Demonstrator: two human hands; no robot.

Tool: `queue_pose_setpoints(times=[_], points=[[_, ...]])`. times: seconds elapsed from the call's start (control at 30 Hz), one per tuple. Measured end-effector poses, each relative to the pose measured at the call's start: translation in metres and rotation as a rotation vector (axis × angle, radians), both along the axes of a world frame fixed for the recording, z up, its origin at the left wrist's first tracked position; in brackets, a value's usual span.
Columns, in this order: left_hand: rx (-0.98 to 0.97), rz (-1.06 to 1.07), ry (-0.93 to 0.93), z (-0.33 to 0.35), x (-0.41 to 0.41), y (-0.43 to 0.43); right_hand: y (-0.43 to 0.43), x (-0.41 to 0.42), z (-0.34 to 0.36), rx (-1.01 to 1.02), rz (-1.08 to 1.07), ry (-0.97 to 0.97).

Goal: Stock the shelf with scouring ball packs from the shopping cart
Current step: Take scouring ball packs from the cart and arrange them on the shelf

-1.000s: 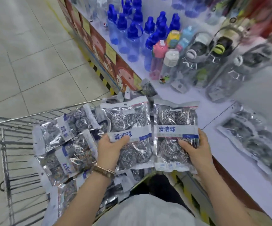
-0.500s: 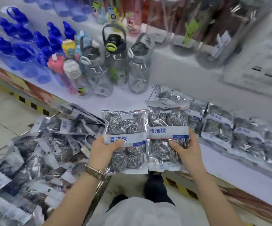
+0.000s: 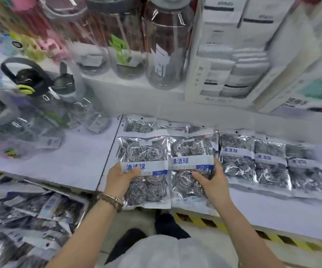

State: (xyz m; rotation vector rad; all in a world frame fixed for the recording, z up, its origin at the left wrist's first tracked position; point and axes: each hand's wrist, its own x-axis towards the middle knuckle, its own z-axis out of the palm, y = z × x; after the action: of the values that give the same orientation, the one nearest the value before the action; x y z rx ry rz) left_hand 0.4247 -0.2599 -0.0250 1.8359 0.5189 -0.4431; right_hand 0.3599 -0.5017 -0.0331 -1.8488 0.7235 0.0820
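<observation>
- The left hand (image 3: 120,180) pinches the left-hand pack (image 3: 144,151), thumb flat on its white label band, the other fingers tucked out of sight beneath.
- The right hand (image 3: 212,182) grips the right-hand pack (image 3: 191,149), thumb on the front, fingers curled round its right edge.
- Both packs sit side by side at centre frame, inner edges touching, over the front of the white shelf (image 3: 69,165); I cannot tell whether they rest on it.
- They are crinkly, clear, glossy bags showing coiled steel balls, each with a blue-lettered band.
- Just right of them lies a row of shelved packs (image 3: 270,161), overlapping; more peek out behind.
- A beaded bracelet (image 3: 111,200) circles the left wrist.
- At lower left is a loose heap of cart packs (image 3: 30,213).
- Clear plastic bottles (image 3: 166,51) crowd the upper left and white boxes (image 3: 228,55) the upper right.
</observation>
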Motion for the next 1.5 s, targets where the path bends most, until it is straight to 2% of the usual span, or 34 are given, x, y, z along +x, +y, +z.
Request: queue_pose_setpoints(times=[0.1,0.3,0.5,0.77,0.83,0.93,1.0,1.07,1.2,1.33,1.5], points=[[0.091,-0.1,0.015,-0.008,0.02,-0.008,-0.005,0.011,-0.014,-0.041,-0.026,0.039],[0.134,-0.158,0.101,-0.036,0.082,0.003,0.01,0.053,-0.031,-0.084,-0.025,0.095],[0.035,-0.097,0.215,-0.058,0.144,0.018,0.034,0.092,-0.043,-0.084,-0.069,0.164],[0.026,-0.211,0.28,-0.084,0.189,0.014,0.047,0.129,-0.078,-0.152,-0.113,0.224],[0.042,-0.259,0.303,-0.117,0.199,0.019,0.048,0.133,-0.078,-0.258,-0.075,0.252],[0.113,-0.298,0.294,-0.092,0.196,0.007,0.049,0.137,-0.082,-0.554,0.03,0.272],[0.208,-0.31,0.262,-0.097,0.19,0.004,0.05,0.14,-0.087,-0.645,0.078,0.356],[0.284,-0.333,0.179,-0.103,0.183,0.005,0.049,0.138,-0.093,-0.665,0.129,0.431],[0.293,-0.371,0.018,-0.114,0.171,0.014,0.043,0.126,-0.101,-0.695,0.266,0.479],[0.22,-0.494,0.062,-0.121,0.154,0.022,0.045,0.11,-0.105,-0.754,0.393,0.486],[0.221,-0.52,0.098,-0.126,0.154,0.023,0.058,0.115,-0.115,-0.792,0.536,0.536]])
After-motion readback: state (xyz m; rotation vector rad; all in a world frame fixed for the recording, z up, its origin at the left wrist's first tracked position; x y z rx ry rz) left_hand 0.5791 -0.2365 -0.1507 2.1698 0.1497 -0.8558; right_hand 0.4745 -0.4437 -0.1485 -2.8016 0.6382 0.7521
